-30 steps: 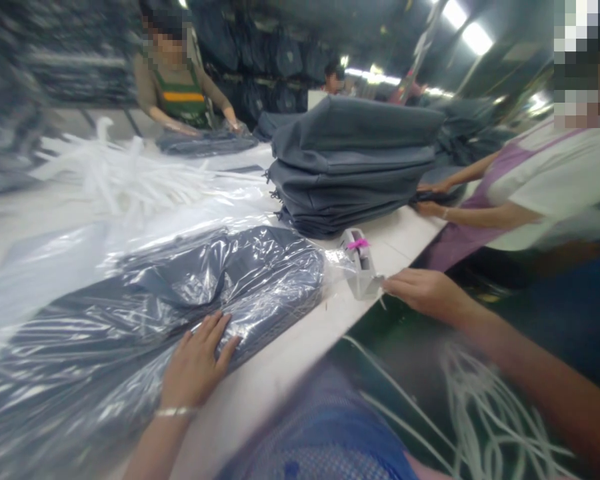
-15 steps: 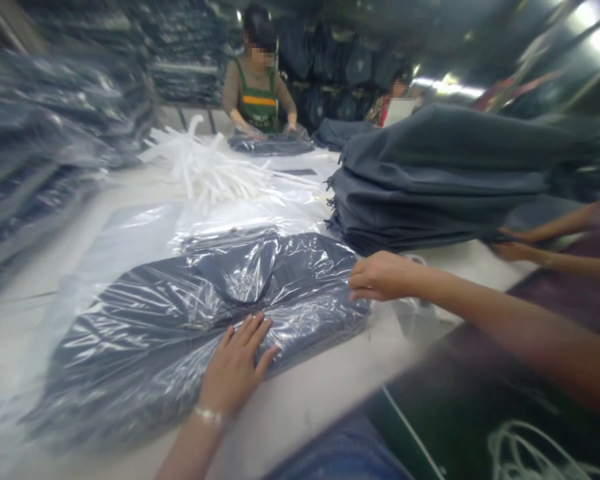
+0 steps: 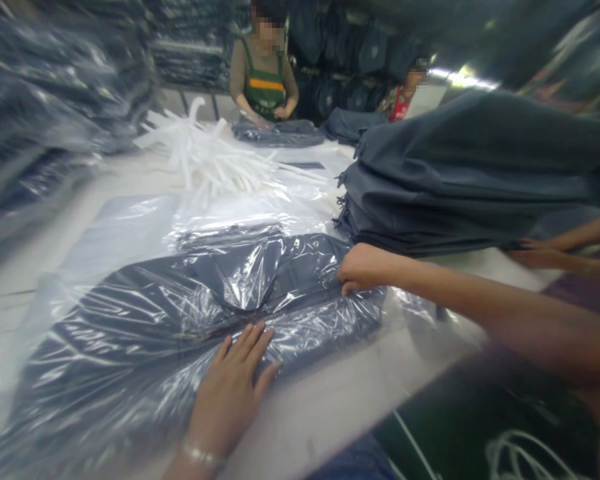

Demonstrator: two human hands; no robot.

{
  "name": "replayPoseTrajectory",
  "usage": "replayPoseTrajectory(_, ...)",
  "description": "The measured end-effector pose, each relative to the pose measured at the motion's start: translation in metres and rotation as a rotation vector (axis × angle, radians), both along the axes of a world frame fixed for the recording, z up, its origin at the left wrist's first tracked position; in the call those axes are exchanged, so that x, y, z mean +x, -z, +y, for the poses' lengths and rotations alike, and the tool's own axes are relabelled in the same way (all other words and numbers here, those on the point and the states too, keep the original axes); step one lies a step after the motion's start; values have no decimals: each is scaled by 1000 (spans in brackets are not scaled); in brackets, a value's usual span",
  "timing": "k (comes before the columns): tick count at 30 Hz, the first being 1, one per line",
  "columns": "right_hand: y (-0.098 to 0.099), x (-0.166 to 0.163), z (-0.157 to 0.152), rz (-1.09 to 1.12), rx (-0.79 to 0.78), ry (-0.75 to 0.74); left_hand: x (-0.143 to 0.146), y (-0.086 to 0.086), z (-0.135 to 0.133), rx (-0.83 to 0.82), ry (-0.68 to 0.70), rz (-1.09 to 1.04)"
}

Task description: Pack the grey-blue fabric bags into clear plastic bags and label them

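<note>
A dark blue folded garment (image 3: 145, 293) lies in a clear plastic bag (image 3: 305, 333) on the white table. My left hand (image 3: 233, 380), with a bracelet at the wrist, rests flat on the front of the bag, fingers spread. At the bag's right end, my right hand (image 3: 367, 267) is closed, its fingers pinching the plastic near the garment's upper right edge. The fingertips are partly hidden. Loose plastic film (image 3: 415, 307) spreads to the right beneath that forearm.
A tall stack of dark garments (image 3: 455, 187) stands right, with a co-worker's hands (image 3: 545, 253) at it. White strips (image 3: 200, 150) and clear bags (image 3: 125, 227) lie behind. Bagged garments (image 3: 40, 127) pile up left. A person in a green apron (image 3: 265, 87) works across the table.
My right hand has shifted slightly left over the bag's right end, and loose plastic now shows beyond it. My left hand stays flat on the bag. The co-worker across has drawn one hand inward.
</note>
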State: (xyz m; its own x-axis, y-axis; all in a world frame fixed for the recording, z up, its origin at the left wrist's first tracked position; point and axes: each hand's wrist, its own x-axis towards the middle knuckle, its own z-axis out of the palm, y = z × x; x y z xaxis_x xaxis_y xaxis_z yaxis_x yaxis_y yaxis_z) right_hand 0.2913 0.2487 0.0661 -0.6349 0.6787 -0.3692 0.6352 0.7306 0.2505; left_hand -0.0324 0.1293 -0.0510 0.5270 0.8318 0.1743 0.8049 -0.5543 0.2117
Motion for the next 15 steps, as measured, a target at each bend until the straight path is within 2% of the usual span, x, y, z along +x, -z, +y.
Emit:
replayPoseTrajectory(5, 17, 2, 16, 1, 4, 112, 0, 1, 0, -6, -1, 4)
replayPoseTrajectory(7, 23, 16, 27, 75, -31, 239, 0, 1, 1, -12, 0, 9)
replayPoseTrajectory(10, 21, 46, 36, 228, -66, 503, -1, 2, 3, -21, 5, 14)
replayPoseTrajectory(13, 16, 52, 17, 457, 165, 606, 0, 1, 6, -43, 5, 6)
replayPoseTrajectory(15, 22, 30, -11, 623, 281, 534, 2, -3, 6, -69, -1, -2)
